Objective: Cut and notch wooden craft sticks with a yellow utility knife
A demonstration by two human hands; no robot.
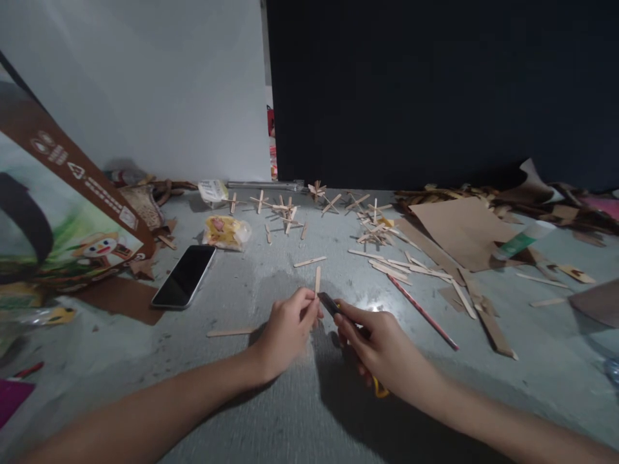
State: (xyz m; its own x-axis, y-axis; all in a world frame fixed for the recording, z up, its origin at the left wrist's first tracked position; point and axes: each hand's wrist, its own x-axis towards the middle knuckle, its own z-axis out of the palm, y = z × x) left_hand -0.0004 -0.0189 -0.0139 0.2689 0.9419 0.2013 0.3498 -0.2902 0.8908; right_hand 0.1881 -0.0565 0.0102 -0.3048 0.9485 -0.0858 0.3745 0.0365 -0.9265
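We pinch wooden stick [318,281] w/ L hand [285,332], fingers clamped on lower end, stick upright above fingertips; R hand [382,348] closed round cutter [331,304], tip just beside stick base; phone [184,276] well left.

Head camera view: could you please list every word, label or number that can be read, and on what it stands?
Nothing reads clearly.
Printed box, brown band: white symbols and small print, too blurred.
White packet: label too small.
Green-and-white tube: no legible print.
Phone: dark screen, no text.
Wooden stick in left hand, cutter in right hand: no markings visible.
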